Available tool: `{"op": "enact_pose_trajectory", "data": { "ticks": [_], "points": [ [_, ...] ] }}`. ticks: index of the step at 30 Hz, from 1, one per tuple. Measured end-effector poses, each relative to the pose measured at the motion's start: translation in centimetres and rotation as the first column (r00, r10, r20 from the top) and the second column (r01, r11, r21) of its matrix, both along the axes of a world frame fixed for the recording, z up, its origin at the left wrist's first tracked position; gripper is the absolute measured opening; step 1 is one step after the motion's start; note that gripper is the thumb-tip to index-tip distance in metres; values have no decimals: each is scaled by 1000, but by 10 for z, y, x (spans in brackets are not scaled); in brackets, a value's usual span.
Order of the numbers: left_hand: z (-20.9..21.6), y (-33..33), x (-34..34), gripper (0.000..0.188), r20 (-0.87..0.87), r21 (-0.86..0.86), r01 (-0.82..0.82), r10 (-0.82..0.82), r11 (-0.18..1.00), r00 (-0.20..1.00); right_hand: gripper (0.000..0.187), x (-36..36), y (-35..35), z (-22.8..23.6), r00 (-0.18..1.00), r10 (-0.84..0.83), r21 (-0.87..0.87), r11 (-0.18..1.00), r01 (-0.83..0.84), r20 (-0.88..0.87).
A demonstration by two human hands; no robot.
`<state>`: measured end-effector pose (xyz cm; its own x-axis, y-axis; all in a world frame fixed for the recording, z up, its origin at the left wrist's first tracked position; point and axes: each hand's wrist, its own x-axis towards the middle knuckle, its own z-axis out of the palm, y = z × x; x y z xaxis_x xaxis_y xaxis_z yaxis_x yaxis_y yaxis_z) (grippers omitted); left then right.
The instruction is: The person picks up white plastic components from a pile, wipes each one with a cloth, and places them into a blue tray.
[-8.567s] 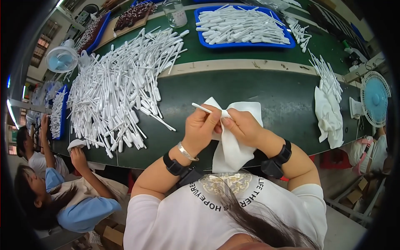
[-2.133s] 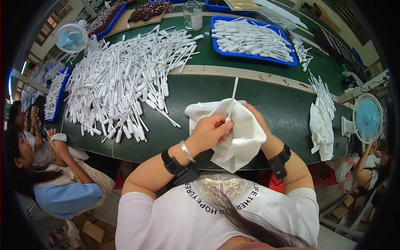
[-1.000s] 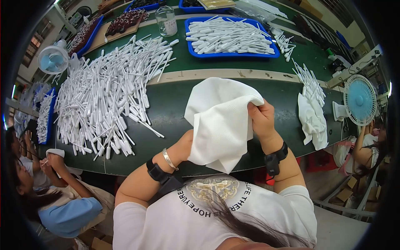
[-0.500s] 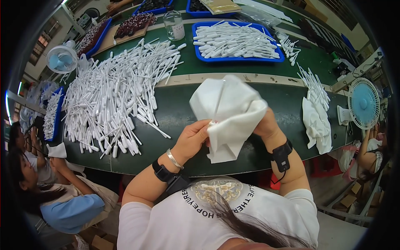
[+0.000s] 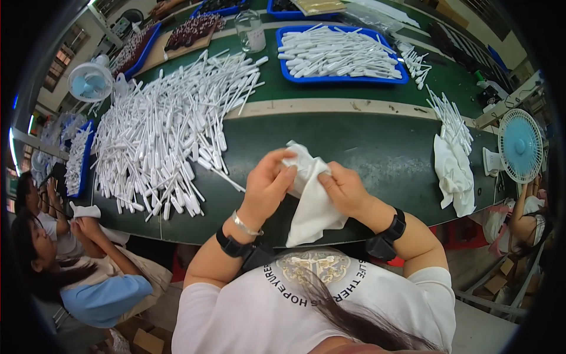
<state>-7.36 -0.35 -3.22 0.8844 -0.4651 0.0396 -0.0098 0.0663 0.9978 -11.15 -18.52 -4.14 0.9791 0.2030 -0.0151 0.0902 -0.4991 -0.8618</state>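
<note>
A white cloth (image 5: 315, 215) is bunched between my two hands above the dark green table, its loose corner hanging toward me. My left hand (image 5: 268, 186) pinches the bunched upper part at its left side. On the right side my right hand (image 5: 349, 190) grips the cloth, thumb on top. Any piece inside the folds is hidden. To the left of my hands lies a big heap of white plastic sticks (image 5: 162, 133), each with a thin stem and a wider, flat end.
A blue tray (image 5: 342, 81) of similar sticks stands beyond a pale strip, beside a glass bottle (image 5: 250, 35). At right lie another white cloth (image 5: 453, 177), more sticks (image 5: 451, 121) and a fan (image 5: 520, 146). A co-worker (image 5: 88, 277) sits at left, holding white cloth.
The cloth was spread wide with a white stick lying against it; now it is gathered small and the stick is out of sight. My right hand has come in toward my left.
</note>
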Motion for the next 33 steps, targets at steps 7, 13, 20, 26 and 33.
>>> {"op": "enact_pose_trajectory", "data": {
  "ticks": [7, 13, 20, 26, 33],
  "points": [
    [-9, 9, -2, 20, -169, -219, -65, 28, 974, 985, 22, 4, 4, 3, 981, 196, 169, 966, -195, 12],
    [-9, 22, 8, 21, -181, -454, -265, 203, 851, 962, 22, 7, -9, 3, 961, 188, 393, 914, -97, -200],
    [-8, 13, 4, 19, -167, -362, -188, 135, 913, 977, 21, 8, 7, 1, 994, 86, 380, 923, -55, -64],
    [-10, 1, -6, 17, -19, -214, -161, 160, 963, 987, 23, 7, 7, 2, 984, 172, 116, 978, -175, 42],
    [-10, 24, 14, 15, -238, -486, -365, 281, 794, 930, 20, 14, -9, -3, 996, 37, 323, 947, -7, -87]
  ]
}}
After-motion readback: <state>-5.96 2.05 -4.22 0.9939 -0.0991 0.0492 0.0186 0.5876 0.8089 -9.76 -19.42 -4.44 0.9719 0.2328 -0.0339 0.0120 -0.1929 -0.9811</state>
